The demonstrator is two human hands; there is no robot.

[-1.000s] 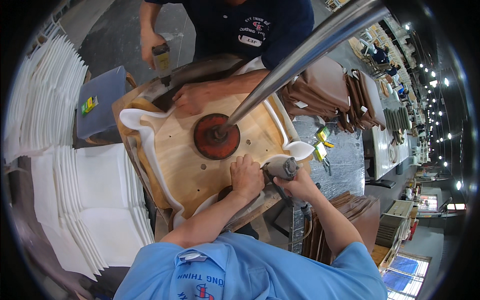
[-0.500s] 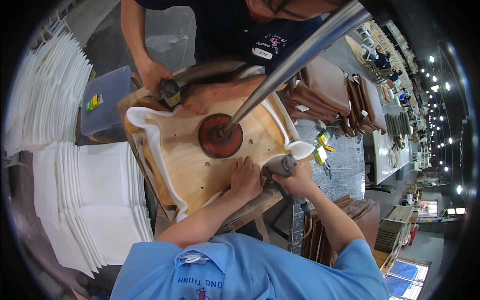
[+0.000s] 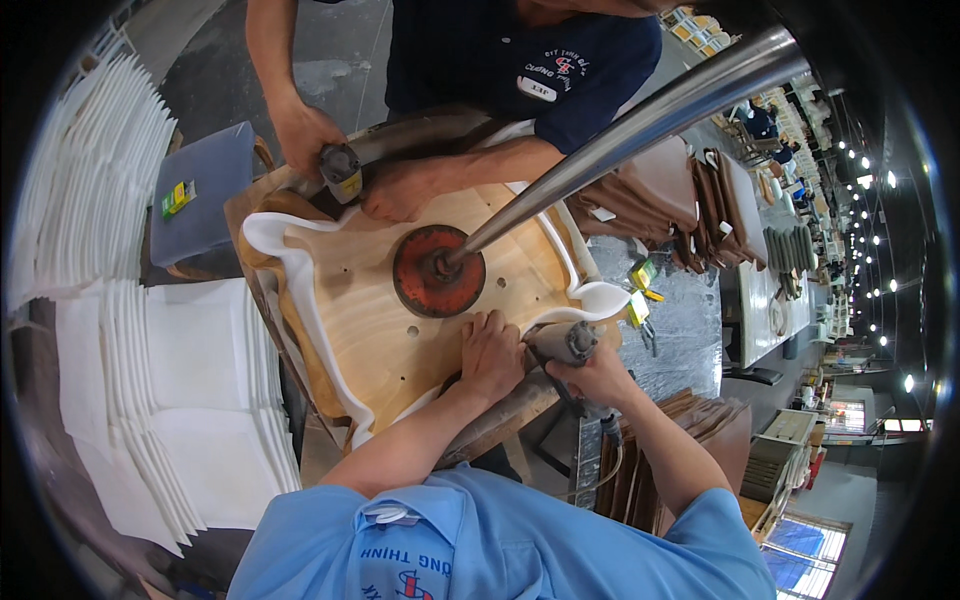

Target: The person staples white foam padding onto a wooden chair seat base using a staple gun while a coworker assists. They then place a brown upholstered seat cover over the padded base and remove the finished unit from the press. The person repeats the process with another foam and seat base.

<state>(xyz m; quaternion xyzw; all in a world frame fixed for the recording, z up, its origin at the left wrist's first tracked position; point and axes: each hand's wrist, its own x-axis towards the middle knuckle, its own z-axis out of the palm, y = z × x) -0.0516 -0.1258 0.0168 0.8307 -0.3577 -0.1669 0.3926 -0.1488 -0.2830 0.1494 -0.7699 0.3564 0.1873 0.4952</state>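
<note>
A pale wooden seat panel (image 3: 380, 340) lies with a white foam edge (image 3: 345, 385) around its rim and tan-brown covering outside that. My left hand (image 3: 492, 352) bears on the panel's near edge, fingers bent and close together; what they pinch is hidden. Wrapped round a grey staple gun (image 3: 568, 343) is my right hand (image 3: 595, 378), and the gun's nose meets the near right edge beside my left fingers. Against the panel's middle presses a round red disc (image 3: 438, 270) on a shiny metal rod (image 3: 600, 150).
Opposite, a co-worker holds another staple gun (image 3: 342, 172) at the far edge, their other hand (image 3: 395, 192) beside it. White foam sheets (image 3: 215, 350) are stacked at left, near a blue-grey cushioned seat (image 3: 200, 205). Brown covers (image 3: 640, 185) and yellow-green boxes (image 3: 640, 305) lie right.
The co-worker's forearm now lies further into view over the far edge. My right hand and staple gun have dipped slightly; my left hand keeps its place.
</note>
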